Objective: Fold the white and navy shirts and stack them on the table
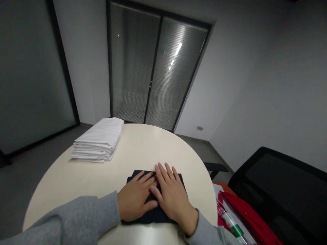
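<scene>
A folded dark navy cloth (160, 217) lies flat near the front of the round table. My left hand (136, 197) rests palm down on its left part, fingers stretched out toward the right. On the cloth's right part lies my right hand (171, 194), also flat, its fingers pointing away from me. The two hands touch or slightly overlap at the middle, where the right thumb meets the left fingers. Neither hand grips anything. Much of the cloth is hidden under both hands, so its kind cannot be made out.
A stack of folded white cloth (99, 139) sits at the table's back left. The cream round table (145, 146) has a curved edge. To the right stand a black mesh chair (278, 183), a red cloth or bag (247, 217) and a clear package with a green label (236, 229).
</scene>
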### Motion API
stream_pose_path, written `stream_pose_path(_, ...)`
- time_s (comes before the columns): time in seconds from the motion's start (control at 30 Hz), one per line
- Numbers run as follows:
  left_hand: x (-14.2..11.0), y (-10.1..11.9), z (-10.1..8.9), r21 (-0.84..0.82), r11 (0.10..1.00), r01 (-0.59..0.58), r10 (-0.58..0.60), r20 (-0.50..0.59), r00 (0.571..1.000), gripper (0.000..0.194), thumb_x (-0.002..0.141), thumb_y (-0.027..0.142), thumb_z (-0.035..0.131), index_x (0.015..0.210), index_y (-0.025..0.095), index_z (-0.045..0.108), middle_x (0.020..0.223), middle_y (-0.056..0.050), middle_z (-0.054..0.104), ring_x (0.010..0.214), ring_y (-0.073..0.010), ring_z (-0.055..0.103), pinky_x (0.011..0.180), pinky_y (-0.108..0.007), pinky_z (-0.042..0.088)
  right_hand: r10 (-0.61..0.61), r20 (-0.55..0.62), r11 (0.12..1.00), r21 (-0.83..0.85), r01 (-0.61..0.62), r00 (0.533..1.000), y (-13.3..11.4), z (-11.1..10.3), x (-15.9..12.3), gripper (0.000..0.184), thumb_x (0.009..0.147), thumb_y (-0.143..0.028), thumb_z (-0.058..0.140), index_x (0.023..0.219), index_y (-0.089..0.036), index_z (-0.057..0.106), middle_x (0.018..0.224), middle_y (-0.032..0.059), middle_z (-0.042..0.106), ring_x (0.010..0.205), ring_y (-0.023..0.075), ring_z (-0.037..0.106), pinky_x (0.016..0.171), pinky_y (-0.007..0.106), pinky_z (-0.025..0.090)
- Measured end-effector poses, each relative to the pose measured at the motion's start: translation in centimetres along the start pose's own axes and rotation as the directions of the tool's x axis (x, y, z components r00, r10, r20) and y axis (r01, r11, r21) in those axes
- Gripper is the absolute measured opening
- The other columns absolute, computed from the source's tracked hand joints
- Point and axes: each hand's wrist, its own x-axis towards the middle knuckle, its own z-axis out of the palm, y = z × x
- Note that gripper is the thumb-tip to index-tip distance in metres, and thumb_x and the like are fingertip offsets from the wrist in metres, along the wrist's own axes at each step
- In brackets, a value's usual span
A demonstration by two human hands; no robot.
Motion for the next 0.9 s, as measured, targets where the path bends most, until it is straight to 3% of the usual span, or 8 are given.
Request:
stream_pose_path(0.1,-0.2,0.1,-0.4,-0.01,0.999,0.037,-0.037,0.014,0.999,0.075,0.103,0.06,0.047,0.167,0.029,0.021,0.171,-0.006,0.028,0.158,-0.0323,0.025,0.128,-0.06,0.016,0.023,0.093,0.999,0.023,-0.025,0.995,1.0,1.9,0.1,0.069,0.108,-0.058,0.033,0.164,-0.017,0.03,0.169,0.0063,0.03,0.157,0.0312,0.027,0.129,0.057,0.024)
stream_pose_path(0.23,-0.7,-0.8,-0.3,0.0,0.998,0.064,-0.064,-0.009,0.998,0.072,0.103,0.066,0.042,0.164,0.028,0.034,0.168,-0.008,0.036,0.156,-0.0325,0.029,0.128,-0.061,0.013,0.066,0.07,0.998,0.003,-0.067,0.995,2.5,2.9,-1.8,0.072,0.107,-0.062,0.03,0.164,-0.017,0.029,0.17,0.0067,0.027,0.158,0.0293,0.024,0.13,0.056,0.023)
stream_pose_path(0.33,-1.7,-2.9,0.3,0.037,0.988,0.151,-0.147,-0.079,0.986,0.071,0.101,0.068,0.044,0.16,0.028,0.043,0.165,-0.01,0.041,0.155,-0.0327,0.032,0.128,-0.061,0.012,0.072,0.035,0.997,0.005,-0.072,0.997,3.3,3.1,-2.9,0.072,0.107,-0.061,0.031,0.164,-0.018,0.028,0.169,0.0062,0.027,0.158,0.0285,0.024,0.13,0.056,0.024)
stream_pose_path(0.43,-2.8,-5.4,0.8,0.033,0.929,0.369,-0.355,-0.207,0.912,0.071,0.1,0.068,0.045,0.155,0.022,0.05,0.164,-0.014,0.043,0.153,-0.0355,0.036,0.125,-0.061,0.024,0.083,-0.022,0.997,0.006,-0.083,0.996,3.6,3.6,-3.3,0.07,0.107,-0.06,0.034,0.164,-0.02,0.029,0.169,0.0053,0.029,0.158,0.0286,0.025,0.13,0.057,0.026)
stream_pose_path(0.5,-3.3,-6.3,0.9,-0.05,0.891,0.452,-0.448,-0.272,0.852,0.072,0.101,0.066,0.044,0.154,0.018,0.05,0.161,-0.017,0.046,0.15,-0.0348,0.041,0.123,-0.058,0.032,0.106,-0.053,0.994,0.011,-0.105,0.993,3.5,4.2,-3.4,0.07,0.107,-0.06,0.035,0.164,-0.021,0.03,0.168,0.0055,0.031,0.157,0.0298,0.027,0.129,0.058,0.027)
stream_pose_path(0.63,-2.4,-5.4,0.4,-0.35,0.844,0.405,-0.502,-0.255,0.826,0.07,0.103,0.061,0.04,0.156,0.016,0.041,0.158,-0.016,0.051,0.147,-0.0279,0.047,0.123,-0.049,0.036,0.147,-0.092,0.989,0.032,-0.145,0.985,2.1,5.8,-3.9,0.069,0.106,-0.058,0.037,0.164,-0.022,0.03,0.168,0.0086,0.031,0.156,0.0346,0.028,0.126,0.066,0.029)
stream_pose_path(0.73,-0.8,-4.4,-0.1,-0.491,0.789,0.369,-0.531,-0.243,0.812,0.065,0.102,0.055,0.044,0.153,0.015,0.042,0.155,-0.017,0.053,0.145,-0.0275,0.049,0.122,-0.048,0.037,0.113,-0.091,0.993,0.055,-0.109,0.989,0.8,5.7,-4.2,0.071,0.104,-0.058,0.041,0.165,-0.024,0.027,0.168,0.0108,0.03,0.155,0.038,0.028,0.123,0.072,0.027)
stream_pose_path(0.9,0.6,-5.0,0.0,-0.466,0.829,0.308,-0.469,-0.279,0.838,0.054,0.1,0.045,0.05,0.146,0.015,0.049,0.151,-0.016,0.057,0.142,-0.0271,0.052,0.122,-0.048,0.038,0.11,0.054,0.988,0.102,-0.115,0.992,1.0,1.3,-0.9,0.069,0.103,-0.065,0.04,0.156,-0.02,0.047,0.167,0.0166,0.034,0.156,0.0406,0.028,0.123,0.072,0.021)
